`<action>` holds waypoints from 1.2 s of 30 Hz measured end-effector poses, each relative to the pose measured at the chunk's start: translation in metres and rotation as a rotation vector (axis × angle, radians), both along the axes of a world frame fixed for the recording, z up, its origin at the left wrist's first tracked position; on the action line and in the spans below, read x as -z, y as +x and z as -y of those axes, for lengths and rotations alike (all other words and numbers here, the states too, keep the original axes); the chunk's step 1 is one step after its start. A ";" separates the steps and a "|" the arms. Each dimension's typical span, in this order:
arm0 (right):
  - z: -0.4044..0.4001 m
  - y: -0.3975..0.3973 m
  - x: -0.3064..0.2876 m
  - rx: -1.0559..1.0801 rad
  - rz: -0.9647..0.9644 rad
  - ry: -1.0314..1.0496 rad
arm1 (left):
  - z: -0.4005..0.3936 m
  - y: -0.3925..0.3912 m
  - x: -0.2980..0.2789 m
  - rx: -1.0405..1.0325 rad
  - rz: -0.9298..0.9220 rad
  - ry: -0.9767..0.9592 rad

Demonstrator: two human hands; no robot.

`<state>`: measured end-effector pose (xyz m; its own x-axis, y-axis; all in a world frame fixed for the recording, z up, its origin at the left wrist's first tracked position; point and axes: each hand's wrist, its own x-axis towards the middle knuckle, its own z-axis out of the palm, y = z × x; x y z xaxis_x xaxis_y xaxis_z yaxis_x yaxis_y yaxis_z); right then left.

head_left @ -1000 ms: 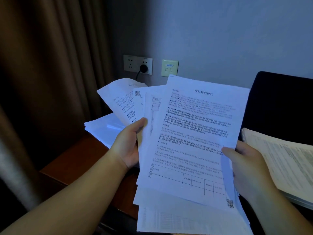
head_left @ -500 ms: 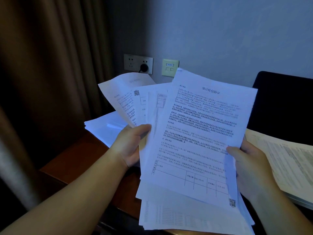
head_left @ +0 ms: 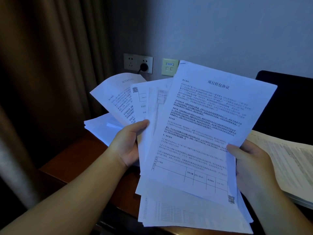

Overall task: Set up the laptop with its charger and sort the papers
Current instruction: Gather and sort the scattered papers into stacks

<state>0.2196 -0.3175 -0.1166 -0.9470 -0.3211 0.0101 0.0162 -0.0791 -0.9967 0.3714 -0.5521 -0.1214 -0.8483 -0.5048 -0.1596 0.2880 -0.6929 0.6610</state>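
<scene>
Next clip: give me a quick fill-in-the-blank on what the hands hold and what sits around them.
1. Both hands hold a fanned bunch of ____.
2. The front sheet is pinched at its right edge by the ____ hand.
3. The left hand grips the sheets fanned toward the ____ side.
4. A black plug sits in the wall ____.

Missing: papers; right; left; socket

Room's pretty dim with a cold bluish cast; the papers I'm holding are the brightest thing, print on the top sheet sharp enough to read; the curtain from 9 to 11 o'clock is soft, smeared and sinks into shadow; the dark screen at 3 o'clock is near black; the wall at 12 is evenly lit, no glare; edges bow from the wide lens.
</scene>
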 end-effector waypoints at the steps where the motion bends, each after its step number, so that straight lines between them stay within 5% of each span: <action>1: 0.000 0.000 0.000 -0.002 0.011 -0.005 | 0.000 0.000 0.000 0.010 -0.008 0.009; 17: 0.000 -0.002 -0.001 -0.077 0.123 -0.054 | 0.000 0.003 -0.001 0.077 -0.041 0.032; 31: 0.001 0.002 -0.001 0.004 0.026 -0.029 | 0.001 0.003 -0.001 0.047 0.022 0.056; 36: 0.001 0.002 -0.001 0.007 0.056 -0.033 | 0.000 0.001 0.003 -0.012 -0.033 -0.099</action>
<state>0.2218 -0.3189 -0.1155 -0.9487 -0.3146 -0.0324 0.0711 -0.1124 -0.9911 0.3719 -0.5523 -0.1244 -0.8461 -0.5268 -0.0810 0.3182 -0.6212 0.7162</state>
